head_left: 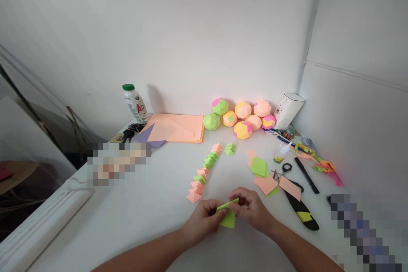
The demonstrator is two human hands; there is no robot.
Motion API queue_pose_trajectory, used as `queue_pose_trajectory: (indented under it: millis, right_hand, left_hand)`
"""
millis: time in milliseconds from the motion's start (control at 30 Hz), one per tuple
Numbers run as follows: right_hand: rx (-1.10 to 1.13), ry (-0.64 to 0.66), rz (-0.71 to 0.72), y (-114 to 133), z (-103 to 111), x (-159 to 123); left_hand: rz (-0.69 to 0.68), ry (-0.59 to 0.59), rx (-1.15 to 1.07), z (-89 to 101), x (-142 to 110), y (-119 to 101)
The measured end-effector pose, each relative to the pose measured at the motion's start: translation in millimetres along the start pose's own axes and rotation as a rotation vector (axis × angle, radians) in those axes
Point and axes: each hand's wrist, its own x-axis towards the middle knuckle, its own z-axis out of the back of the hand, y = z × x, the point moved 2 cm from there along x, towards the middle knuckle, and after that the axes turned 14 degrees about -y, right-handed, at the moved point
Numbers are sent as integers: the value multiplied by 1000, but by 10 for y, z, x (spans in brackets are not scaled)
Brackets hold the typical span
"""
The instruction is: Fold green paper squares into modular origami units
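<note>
The left hand and right hand pinch a green paper between their fingers, over the white table, near a row of little folded papers.

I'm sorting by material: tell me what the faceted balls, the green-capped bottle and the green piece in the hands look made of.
Faceted balls: matte paper or thin card, judging by flat panels and creased edges. Green-capped bottle: probably smooth plastic, from its rounded, printed body. Green piece: seemingly matte paper, thin with crisp straight edges.

Plain pale walls, white tabletop
</note>
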Motion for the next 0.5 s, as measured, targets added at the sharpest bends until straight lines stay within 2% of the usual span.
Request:
queue_pose_trajectory:
  millis: [133, 300, 500]
  right_hand:
    - [26, 22, -53, -51, -5, 1]
    - [36, -17, -39, -55, 8, 7]
    - [91, 2, -67, -62, -6, -1]
  left_hand:
    - [-3, -6, -21, 3, -3, -14]
    - [-26, -16, -69, 8, 11, 4]
    - [-37, 12, -76, -3, -10, -48]
